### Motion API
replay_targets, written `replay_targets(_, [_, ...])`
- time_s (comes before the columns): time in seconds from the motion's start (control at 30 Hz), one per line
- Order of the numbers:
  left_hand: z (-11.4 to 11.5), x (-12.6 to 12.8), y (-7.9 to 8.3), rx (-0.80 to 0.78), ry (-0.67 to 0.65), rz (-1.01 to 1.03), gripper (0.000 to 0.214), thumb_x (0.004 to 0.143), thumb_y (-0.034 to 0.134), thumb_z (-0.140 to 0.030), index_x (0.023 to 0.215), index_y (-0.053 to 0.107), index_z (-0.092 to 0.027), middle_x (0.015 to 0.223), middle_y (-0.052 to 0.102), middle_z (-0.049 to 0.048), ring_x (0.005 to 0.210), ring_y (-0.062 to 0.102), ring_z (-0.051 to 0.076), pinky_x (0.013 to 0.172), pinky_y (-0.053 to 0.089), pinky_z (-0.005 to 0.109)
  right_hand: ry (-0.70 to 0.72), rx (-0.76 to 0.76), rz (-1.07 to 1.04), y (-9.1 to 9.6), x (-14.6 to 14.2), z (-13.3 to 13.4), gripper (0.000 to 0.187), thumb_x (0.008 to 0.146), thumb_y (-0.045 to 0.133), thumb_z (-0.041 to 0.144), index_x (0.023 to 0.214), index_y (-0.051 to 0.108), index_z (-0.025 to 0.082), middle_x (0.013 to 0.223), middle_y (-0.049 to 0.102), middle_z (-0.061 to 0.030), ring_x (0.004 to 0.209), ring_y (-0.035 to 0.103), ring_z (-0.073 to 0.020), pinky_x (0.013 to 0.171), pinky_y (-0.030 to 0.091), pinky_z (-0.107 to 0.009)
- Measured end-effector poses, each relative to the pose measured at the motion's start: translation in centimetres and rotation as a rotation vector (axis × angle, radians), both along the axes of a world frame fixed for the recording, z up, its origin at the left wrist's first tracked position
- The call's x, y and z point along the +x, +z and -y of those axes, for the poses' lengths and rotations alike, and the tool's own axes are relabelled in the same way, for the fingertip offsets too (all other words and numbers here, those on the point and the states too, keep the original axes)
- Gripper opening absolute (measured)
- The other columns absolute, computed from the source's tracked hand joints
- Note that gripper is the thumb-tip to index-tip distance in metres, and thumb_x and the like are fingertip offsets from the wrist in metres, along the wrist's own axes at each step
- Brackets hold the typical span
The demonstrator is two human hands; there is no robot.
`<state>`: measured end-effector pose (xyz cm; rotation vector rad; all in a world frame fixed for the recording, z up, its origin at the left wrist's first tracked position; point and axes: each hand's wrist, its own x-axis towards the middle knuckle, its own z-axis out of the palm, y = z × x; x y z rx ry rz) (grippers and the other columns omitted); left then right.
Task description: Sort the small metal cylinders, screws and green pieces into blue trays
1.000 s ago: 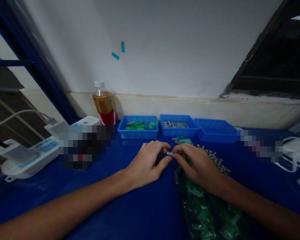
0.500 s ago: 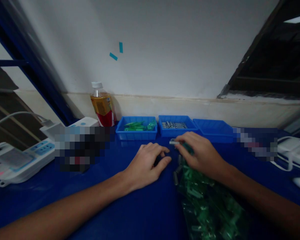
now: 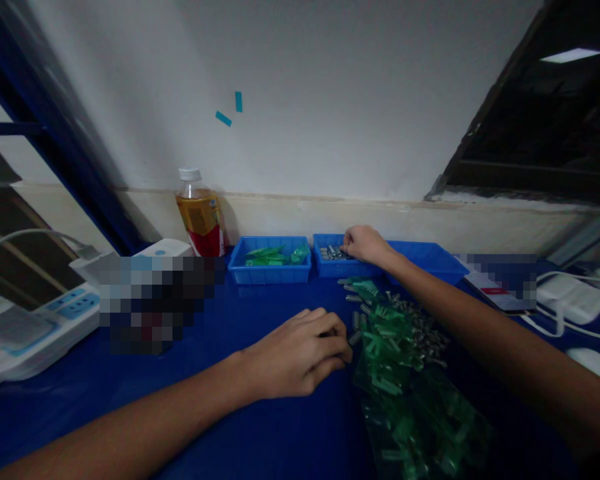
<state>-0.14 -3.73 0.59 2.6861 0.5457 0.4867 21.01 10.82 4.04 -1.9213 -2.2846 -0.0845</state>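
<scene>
At the middle blue bin (image 3: pixel 350 269), my right hand (image 3: pixel 364 244) reaches over the rim with its fingers pinched together. Small metal cylinders (image 3: pixel 333 252) lie in that bin by the fingertips, and whatever is between them is hidden. My left hand (image 3: pixel 305 353) rests low over the table, fingers curled in towards the thumb; I cannot see what they hold, if anything. Just right of it lie loose metal cylinders (image 3: pixel 357 321), a heap of small green plastic bags (image 3: pixel 390 333) with pieces inside, and a pile of screw-like metal parts (image 3: pixel 423 330).
A left blue bin (image 3: pixel 269 276) holds green bags; a right blue bin (image 3: pixel 425 257) stands partly behind my forearm. A drink bottle (image 3: pixel 200 217) stands by the wall. A power strip (image 3: pixel 75 303) lies left; a white charger (image 3: pixel 573 298) with cables lies right.
My right hand has moved from above the green bags, where it held a metal cylinder, up to the middle bin. My left hand has shifted slightly right and nearer, its fingers more curled.
</scene>
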Motion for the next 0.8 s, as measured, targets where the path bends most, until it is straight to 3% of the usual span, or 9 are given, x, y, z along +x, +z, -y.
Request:
replay_targets(0.13, [-0.2,0.1,-0.4,-0.042,0.068,0.023,0.022,0.083,0.044,-0.007,0.096,0.057,-0.018,0.103,0.055,0.0056,0.095,0.053,0.017,0.087,0.040,0.031,0.028,0.055,-0.036,0.9,0.2,1.5,0.029,0.086,0.049,0.033,0.073,0.069,0.016,0.072,0.069,-0.0089,0.068,0.061,-0.0187,0.062,0.039,-0.027])
replay_targets(0.23, [-0.4,0.2,-0.7,-0.041,0.151,0.040,0.027,0.077,0.045,-0.002,0.095,0.056,-0.019,0.101,0.055,0.0046,0.097,0.052,0.018,0.088,0.036,0.034,0.143,0.257,-0.177,0.9,0.2,5.1,0.028,0.088,0.046,0.028,0.074,0.066,0.015,0.076,0.067,-0.0081,0.073,0.059,-0.0188,0.066,0.040,-0.028])
replay_targets(0.33, [-0.7,0.3,-1.1,-0.027,0.231,0.057,0.024,0.078,0.046,-0.005,0.094,0.055,-0.020,0.097,0.057,0.0030,0.094,0.052,0.018,0.086,0.034,0.037,0.348,0.364,-0.334,-0.6,-0.3,10.1,0.020,0.088,0.046,0.022,0.077,0.062,0.017,0.077,0.063,-0.0056,0.077,0.057,-0.0178,0.070,0.042,-0.029])
replay_targets(0.47, [-1.0,0.4,-1.3,-0.038,0.302,0.100,0.016,0.085,0.042,-0.008,0.094,0.049,-0.020,0.091,0.057,0.0024,0.086,0.052,0.018,0.078,0.036,0.036,0.529,0.247,-0.331,-3.2,-1.2,14.8,0.010,0.087,0.050,0.021,0.092,0.058,0.017,0.086,0.062,-0.0067,0.081,0.054,-0.0191,0.073,0.042,-0.033])
replay_targets(0.6, [-1.0,0.3,-1.2,-0.086,0.277,0.205,0.008,0.091,0.039,-0.016,0.094,0.045,-0.019,0.091,0.055,0.0043,0.085,0.051,0.017,0.076,0.041,0.031,0.532,0.175,-0.228,-4.3,-1.4,15.7,0.012,0.085,0.053,0.024,0.094,0.054,0.016,0.088,0.059,-0.0081,0.083,0.051,-0.0219,0.074,0.041,-0.037])
replay_targets(0.8, [-0.7,0.2,-1.1,-0.047,0.202,0.240,0.010,0.093,0.037,-0.016,0.096,0.046,-0.018,0.094,0.055,0.0057,0.088,0.050,0.017,0.080,0.043,0.031,0.528,0.234,-0.171,-4.2,-1.4,15.6,0.015,0.091,0.046,0.026,0.085,0.055,0.016,0.083,0.057,-0.0070,0.080,0.049,-0.0206,0.072,0.038,-0.036])
